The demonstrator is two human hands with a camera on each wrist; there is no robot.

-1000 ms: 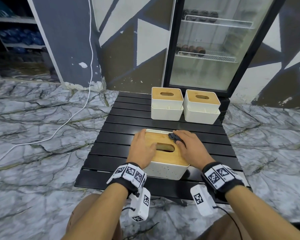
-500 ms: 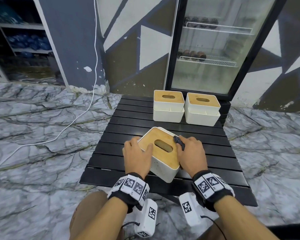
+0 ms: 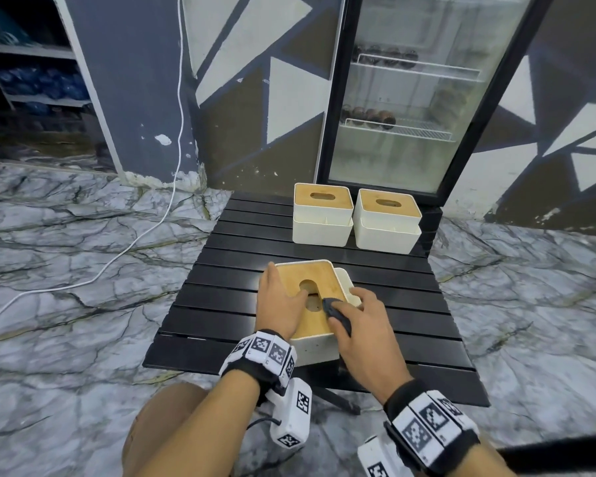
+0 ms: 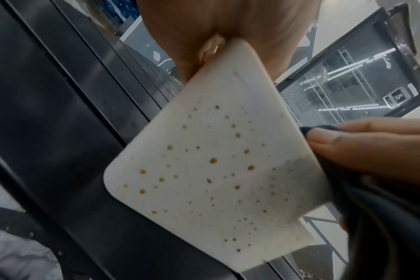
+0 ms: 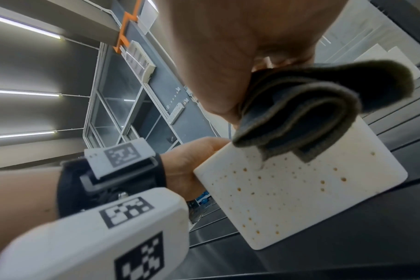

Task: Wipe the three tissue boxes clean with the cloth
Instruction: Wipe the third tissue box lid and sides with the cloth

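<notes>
A white tissue box [image 3: 319, 347] with a bamboo lid [image 3: 315, 275] lies on the black slatted table [image 3: 234, 280], its brown-speckled end wall [image 4: 216, 170] toward me. My left hand [image 3: 278, 304] grips its left side, thumb over the lid near the slot. My right hand [image 3: 360, 323] holds a folded dark cloth [image 3: 338, 313] against the lid's right edge. The right wrist view shows the cloth [image 5: 300, 109] draped over the top corner of the box [image 5: 300, 199]. Two more tissue boxes [image 3: 322, 215] [image 3: 386, 220] stand side by side at the table's far edge.
A glass-door fridge [image 3: 410, 98] stands right behind the table. A white cable [image 3: 145, 235] runs across the marble floor on the left. Shelves [image 3: 31, 98] fill the far left. My knees are below the table's near edge.
The near box has been turned on the table, from its long side facing me to its short speckled end facing me. The cloth hand slid from the lid's far edge toward its right side.
</notes>
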